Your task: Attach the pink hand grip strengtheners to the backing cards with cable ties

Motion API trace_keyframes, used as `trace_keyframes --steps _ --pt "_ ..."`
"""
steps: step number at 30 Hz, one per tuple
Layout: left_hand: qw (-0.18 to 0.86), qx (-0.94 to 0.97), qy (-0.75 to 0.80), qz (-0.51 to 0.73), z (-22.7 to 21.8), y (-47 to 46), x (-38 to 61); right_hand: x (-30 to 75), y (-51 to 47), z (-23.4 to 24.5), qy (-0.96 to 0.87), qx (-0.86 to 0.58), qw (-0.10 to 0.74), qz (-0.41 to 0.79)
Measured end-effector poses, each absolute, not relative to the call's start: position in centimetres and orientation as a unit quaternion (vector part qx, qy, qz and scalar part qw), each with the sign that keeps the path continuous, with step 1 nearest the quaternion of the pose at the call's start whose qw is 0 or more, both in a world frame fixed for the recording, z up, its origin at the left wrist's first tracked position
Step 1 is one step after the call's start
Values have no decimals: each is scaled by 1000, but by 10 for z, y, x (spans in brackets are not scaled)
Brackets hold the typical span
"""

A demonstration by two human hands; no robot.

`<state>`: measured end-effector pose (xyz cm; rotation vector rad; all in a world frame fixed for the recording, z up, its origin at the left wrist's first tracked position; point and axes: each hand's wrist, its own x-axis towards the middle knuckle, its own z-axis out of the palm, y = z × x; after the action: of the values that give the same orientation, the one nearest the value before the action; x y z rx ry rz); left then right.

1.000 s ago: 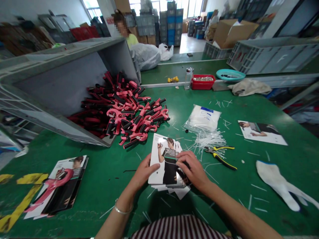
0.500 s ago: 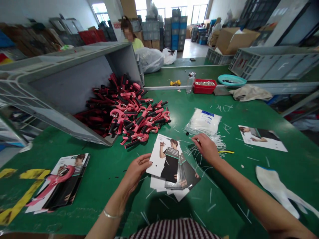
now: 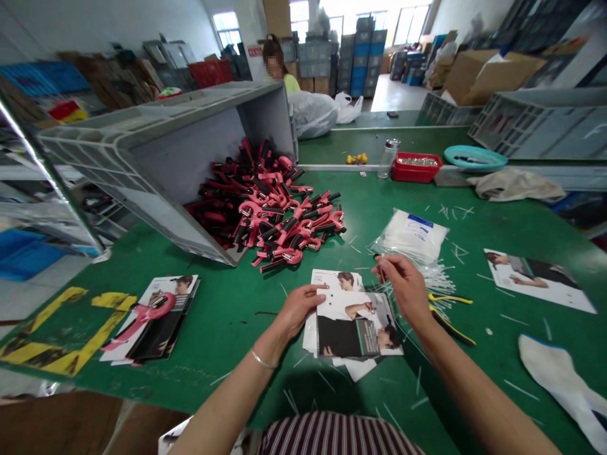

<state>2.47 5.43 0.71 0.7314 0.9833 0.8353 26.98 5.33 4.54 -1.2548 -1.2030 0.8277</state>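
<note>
My left hand (image 3: 303,308) pinches the left edge of a printed card (image 3: 348,328), turned sideways over a small stack of similar cards (image 3: 332,280). A small hole shows near the card's upper left corner. My right hand (image 3: 405,284) is closed above the card's upper right, its fingertips around a thin pale strip, apparently a cable tie, partly hidden. A small black piece (image 3: 376,256) lies at those fingertips; I cannot tell if it is held. Beside this hand are loose white cable ties (image 3: 439,278), a bag of cable ties (image 3: 412,237) and yellow-black pliers (image 3: 453,322).
A tipped grey crate (image 3: 190,120) spills pink-and-black C-headed tools (image 3: 289,218). One such tool (image 3: 142,316) lies on cards at left. Rightward are another card (image 3: 538,278) and a white glove (image 3: 559,379). Behind stand a bottle (image 3: 387,161) and red tray (image 3: 417,167). A person (image 3: 279,66) is beyond.
The card at my left hand has turned from upright to sideways over the stack. My right hand has come closer to it. The view has swung left, bringing more of the pliers into sight.
</note>
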Motion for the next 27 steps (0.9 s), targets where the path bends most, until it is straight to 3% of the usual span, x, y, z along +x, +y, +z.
trace_keyframes --steps 9,16,23,27 --pt "557 524 499 407 18 51 26 252 31 77 -571 -518 559 306" --pt "551 539 496 400 31 56 32 233 21 68 -581 -510 593 225" --pt "552 548 479 407 31 60 37 229 18 63 -594 -510 574 238" --pt "532 562 484 409 32 60 36 227 22 54 -590 -509 545 309"
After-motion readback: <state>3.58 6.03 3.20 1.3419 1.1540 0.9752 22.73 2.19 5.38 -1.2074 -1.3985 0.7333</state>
